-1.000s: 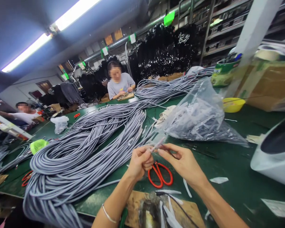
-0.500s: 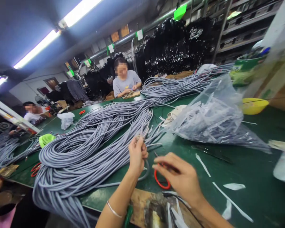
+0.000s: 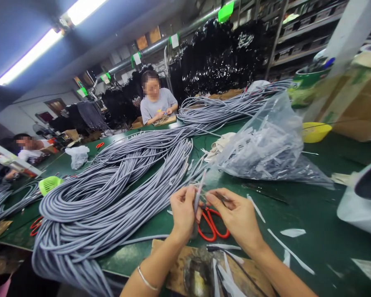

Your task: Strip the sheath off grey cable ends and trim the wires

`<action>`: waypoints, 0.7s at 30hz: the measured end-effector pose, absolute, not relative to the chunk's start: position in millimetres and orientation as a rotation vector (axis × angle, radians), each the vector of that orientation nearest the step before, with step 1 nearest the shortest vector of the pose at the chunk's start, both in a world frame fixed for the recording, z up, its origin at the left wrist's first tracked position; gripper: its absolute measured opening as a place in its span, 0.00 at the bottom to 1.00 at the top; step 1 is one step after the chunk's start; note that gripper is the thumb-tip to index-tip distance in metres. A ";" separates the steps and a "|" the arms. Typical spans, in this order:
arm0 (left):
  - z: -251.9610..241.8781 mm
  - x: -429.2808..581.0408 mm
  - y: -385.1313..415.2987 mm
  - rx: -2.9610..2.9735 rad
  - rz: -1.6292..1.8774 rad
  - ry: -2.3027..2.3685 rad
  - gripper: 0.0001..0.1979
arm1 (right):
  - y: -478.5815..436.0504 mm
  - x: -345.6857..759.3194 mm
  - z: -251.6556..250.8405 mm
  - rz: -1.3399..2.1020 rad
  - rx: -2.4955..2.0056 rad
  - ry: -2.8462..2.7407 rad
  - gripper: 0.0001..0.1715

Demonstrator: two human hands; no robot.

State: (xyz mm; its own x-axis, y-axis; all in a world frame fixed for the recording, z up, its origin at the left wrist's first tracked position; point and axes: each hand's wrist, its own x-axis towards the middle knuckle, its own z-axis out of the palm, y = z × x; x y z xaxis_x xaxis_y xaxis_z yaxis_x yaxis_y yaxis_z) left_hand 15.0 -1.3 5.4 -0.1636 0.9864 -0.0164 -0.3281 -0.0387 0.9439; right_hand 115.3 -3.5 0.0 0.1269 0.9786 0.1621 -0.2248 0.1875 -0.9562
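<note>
My left hand (image 3: 182, 212) is closed around the end of a grey cord (image 3: 199, 190), which sticks up and to the right out of the fist. My right hand (image 3: 235, 214) sits just right of it, fingers pinched toward the cord end, with something thin in them that I cannot make out. Red-handled scissors (image 3: 212, 225) lie on the green table (image 3: 309, 206) under and between both hands. The cord comes from a large heap of grey cords (image 3: 111, 185) spread across the table's left side.
A clear plastic bag of white strips (image 3: 266, 152) lies right of the cords. White strips (image 3: 292, 233) litter the table. A yellow bowl (image 3: 315, 131) and a white container (image 3: 363, 198) stand at right. Two seated people (image 3: 156, 101) work across the table. A wooden board (image 3: 210, 268) sits near me.
My left hand drew back from the cord heap holding a cord end upright. My right hand rose off the scissors and came in to meet it.
</note>
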 end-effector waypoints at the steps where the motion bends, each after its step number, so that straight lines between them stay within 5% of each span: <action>1: 5.0 15.0 -0.5 0.850 1.487 1.064 0.25 | -3.0 115.1 -0.6 1.122 -0.958 -1.044 0.15; 14: -1.9 15.4 0.1 0.963 1.395 1.035 0.24 | -4.3 113.9 -1.4 1.459 -0.865 -1.029 0.24; 21: 2.6 16.9 -2.8 0.868 1.462 1.029 0.26 | -3.3 107.2 -11.2 1.326 -0.902 -1.127 0.22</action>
